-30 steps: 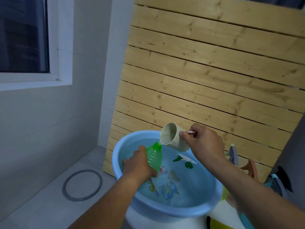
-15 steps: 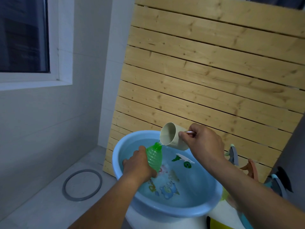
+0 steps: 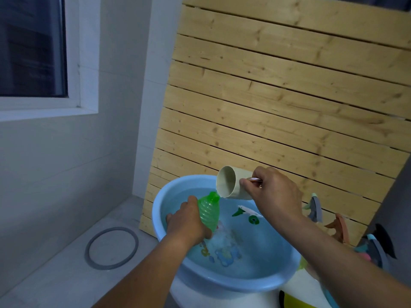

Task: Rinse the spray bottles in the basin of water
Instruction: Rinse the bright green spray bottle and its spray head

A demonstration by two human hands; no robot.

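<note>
Head view | left hand (image 3: 186, 221) grips green bottle (image 3: 208, 211) over basin (image 3: 233, 278), lower centre | right hand (image 3: 273, 192) tips cup (image 3: 231, 186) into its neck | sprayer head (image 3: 246, 213) floats | others at right probably unrinsed

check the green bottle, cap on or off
Off: the green bottle shows a bare open neck under the tipped cup; a green sprayer head floats apart.

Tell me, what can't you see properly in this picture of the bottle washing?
All in the head view:
- Green bottle: its lower part is hidden by the left hand gripping it.
- Cup: tipped sideways in the right hand; whether water is running out is too faint to tell.
- Basin: ripples blur the cartoon print on its bottom.
- Spray heads at right: their bottles are hidden behind the right arm and basin.
</note>
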